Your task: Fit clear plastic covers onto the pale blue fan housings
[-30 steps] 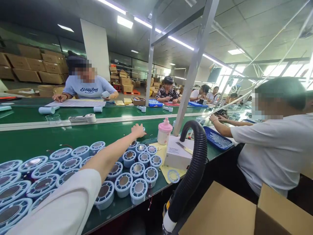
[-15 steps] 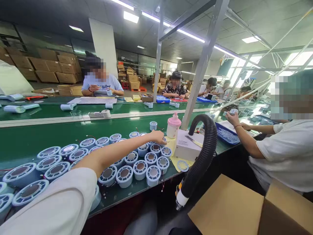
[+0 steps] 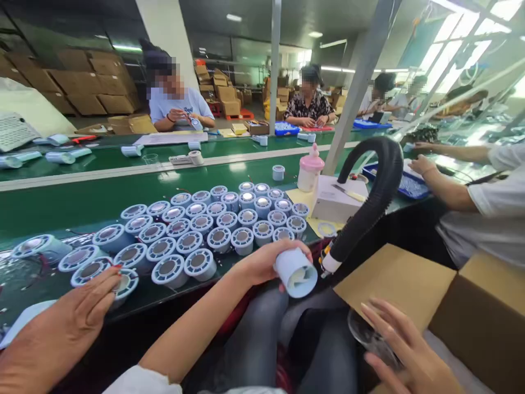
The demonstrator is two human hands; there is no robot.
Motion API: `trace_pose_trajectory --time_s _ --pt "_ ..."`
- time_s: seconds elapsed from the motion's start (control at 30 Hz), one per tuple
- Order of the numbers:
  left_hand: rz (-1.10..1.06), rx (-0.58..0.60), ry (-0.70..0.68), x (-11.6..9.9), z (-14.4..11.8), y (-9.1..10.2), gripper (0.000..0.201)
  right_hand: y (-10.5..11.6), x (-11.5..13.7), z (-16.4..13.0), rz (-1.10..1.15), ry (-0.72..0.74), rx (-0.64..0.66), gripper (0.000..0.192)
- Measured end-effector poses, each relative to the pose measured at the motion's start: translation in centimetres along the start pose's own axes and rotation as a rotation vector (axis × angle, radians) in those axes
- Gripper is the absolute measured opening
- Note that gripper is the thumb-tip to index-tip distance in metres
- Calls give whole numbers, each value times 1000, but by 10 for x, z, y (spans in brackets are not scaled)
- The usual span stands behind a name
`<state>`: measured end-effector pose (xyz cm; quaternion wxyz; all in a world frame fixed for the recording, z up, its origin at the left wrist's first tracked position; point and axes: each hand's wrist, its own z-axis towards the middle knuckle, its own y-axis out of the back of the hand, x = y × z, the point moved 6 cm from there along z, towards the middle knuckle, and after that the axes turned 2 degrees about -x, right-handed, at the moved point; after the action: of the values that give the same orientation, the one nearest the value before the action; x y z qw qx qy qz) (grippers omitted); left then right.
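Observation:
My left hand (image 3: 270,260) is closed around a light-blue round fan housing (image 3: 296,273), tilted with its hollow end toward me and white parts inside. Above the edge of an open carton, my right hand (image 3: 410,347) has its thumb and fingers about a clear plastic cup (image 3: 371,336); motion blurs the grip a little. Rows of similar housings (image 3: 200,262) stand on the green bench to the left of my left hand, their slotted rings and grey discs facing up.
A co-worker's hand (image 3: 77,312) touches a housing at the left. A black flexible hose (image 3: 388,186) arches from beside a white box (image 3: 338,200) near a pink-lidded bottle (image 3: 310,169). The open carton (image 3: 397,279) stands at the right. Several people sit across and beside the bench.
My left hand has drawn back from the far rows with a housing in it. My right hand and the clear cup have come into view, as has a co-worker's hand at left.

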<state>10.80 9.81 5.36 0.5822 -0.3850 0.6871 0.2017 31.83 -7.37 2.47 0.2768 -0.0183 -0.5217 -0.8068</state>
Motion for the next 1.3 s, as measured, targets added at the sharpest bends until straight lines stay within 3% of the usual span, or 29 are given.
trace_pose_trajectory --time_s 0.1,0.23,0.33,0.43,0.5,0.57,0.67,0.73,0.87,0.97,1.1,1.2,1.3 --pt "84 154 103 41 -18 -25 38 -9 46 33 -145 -7 -80 49" --pt "237 263 136 52 -24 -38 24 -26 54 51 -165 -125 33 36" --pt "399 225 30 44 -27 -40 17 -31 43 46 35 -204 148 16" --pt "584 191 -115 41 -35 -43 35 -25 34 39 241 -281 162 1" --pt "644 175 -198 42 -40 -46 49 -20 34 38 257 -280 147 14" --pt "686 159 -285 43 -43 -49 55 -18 40 38 203 -188 159 25" --pt "701 142 -402 44 -43 -51 61 -17 50 37 207 -92 174 26" --pt "667 116 -500 46 -41 -50 64 -15 50 37 329 -166 154 26" --pt "606 146 -619 59 -37 -50 64 -14 35 32 639 -536 111 29" --pt "579 257 -538 69 -36 -57 72 -18 25 25 856 -756 75 30" --pt "375 316 -293 71 -39 -63 66 -24 17 19 1091 -837 41 35" --pt "166 246 -109 74 -40 -61 63 -22 23 17 1054 -676 65 22" --pt "-9 204 13 79 -44 -58 65 -11 35 15 702 -457 29 35"
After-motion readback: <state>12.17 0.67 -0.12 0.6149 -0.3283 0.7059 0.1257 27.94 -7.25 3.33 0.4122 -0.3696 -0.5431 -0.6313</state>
